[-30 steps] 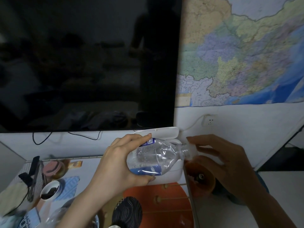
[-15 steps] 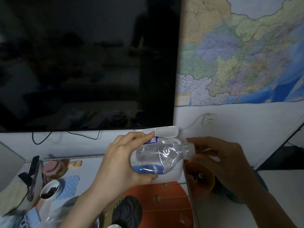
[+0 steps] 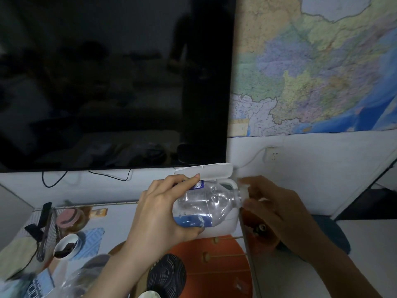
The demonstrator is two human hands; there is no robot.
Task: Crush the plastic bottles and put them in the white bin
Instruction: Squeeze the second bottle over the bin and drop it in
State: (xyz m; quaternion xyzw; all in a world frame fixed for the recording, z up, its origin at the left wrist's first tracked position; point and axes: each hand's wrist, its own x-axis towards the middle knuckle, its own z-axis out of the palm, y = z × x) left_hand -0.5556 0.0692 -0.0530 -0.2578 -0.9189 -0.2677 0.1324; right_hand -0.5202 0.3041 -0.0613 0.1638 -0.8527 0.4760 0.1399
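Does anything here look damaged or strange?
Yes. The plastic bottle is dented along its clear body, as the task intends. The left hand grips its labelled end; the right hand is at its neck. The white bin behind has its lid up.

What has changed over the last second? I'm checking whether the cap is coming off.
Little. The right hand shifted slightly at the cap, fingers now blurred, as if twisting it. The left hand keeps its grip on the plastic bottle, held sideways before the open white bin. Cap still on.
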